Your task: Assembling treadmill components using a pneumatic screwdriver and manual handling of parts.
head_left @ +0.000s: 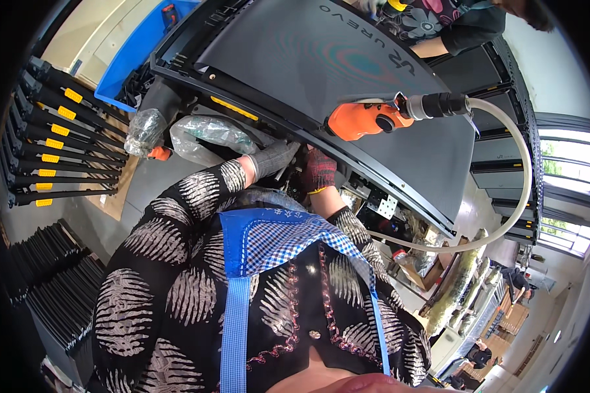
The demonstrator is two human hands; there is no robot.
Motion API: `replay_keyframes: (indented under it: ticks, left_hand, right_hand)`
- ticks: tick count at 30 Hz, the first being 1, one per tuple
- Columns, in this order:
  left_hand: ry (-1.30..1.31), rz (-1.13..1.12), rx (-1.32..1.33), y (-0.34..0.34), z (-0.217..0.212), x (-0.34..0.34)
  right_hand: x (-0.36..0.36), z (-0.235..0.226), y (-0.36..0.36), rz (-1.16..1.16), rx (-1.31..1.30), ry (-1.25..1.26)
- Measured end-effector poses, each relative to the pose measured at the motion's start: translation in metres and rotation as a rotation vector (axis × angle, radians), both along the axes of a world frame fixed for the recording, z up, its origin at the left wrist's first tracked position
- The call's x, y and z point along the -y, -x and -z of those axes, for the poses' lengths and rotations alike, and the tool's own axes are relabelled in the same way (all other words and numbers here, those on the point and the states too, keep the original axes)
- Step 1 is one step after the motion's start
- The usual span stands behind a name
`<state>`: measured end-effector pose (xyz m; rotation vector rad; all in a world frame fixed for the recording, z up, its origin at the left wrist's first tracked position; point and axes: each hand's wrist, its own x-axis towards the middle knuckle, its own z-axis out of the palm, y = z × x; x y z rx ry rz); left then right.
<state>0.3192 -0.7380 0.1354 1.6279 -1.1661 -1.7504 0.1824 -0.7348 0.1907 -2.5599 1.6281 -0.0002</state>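
My left hand (273, 159), in a grey knit glove, reaches under the near side rail (269, 124) of a black treadmill. Close beside it, my right hand (320, 170), in a dark red patterned glove, is at the same spot below the rail. Dark parts and shadow hide the fingers of both hands, so what they hold cannot be made out. On the treadmill's black belt (262, 62), above my right hand, lies an orange air tool (364, 121) with a black fitting and a pale hose (521, 154).
A co-worker's arm (432, 47) is at the treadmill's far side. A blue bin (121, 72) with black parts stands at the far left, near a plastic-wrapped roll (144, 131). Racked black bars (78, 147) with yellow labels and stacked black strips (52, 281) are at left.
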Motion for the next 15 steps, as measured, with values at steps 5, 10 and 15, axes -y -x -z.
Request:
replay_keyframes:
  ticks: [5, 10, 15]
  left_hand:
    - [0.54, 0.007, 0.144, 0.007, 0.049, 0.007]
    - [0.466, 0.079, -0.075, 0.006, 0.009, 0.023]
    - [0.801, 0.106, -0.068, 0.011, 0.034, 0.034]
  right_hand:
    - [-0.002, 0.006, 0.009, 0.023, -0.078, -0.169]
    - [-0.018, 0.005, 0.036, 0.374, 0.796, -0.484]
    - [0.016, -0.128, 0.021, -0.038, 1.365, 0.089]
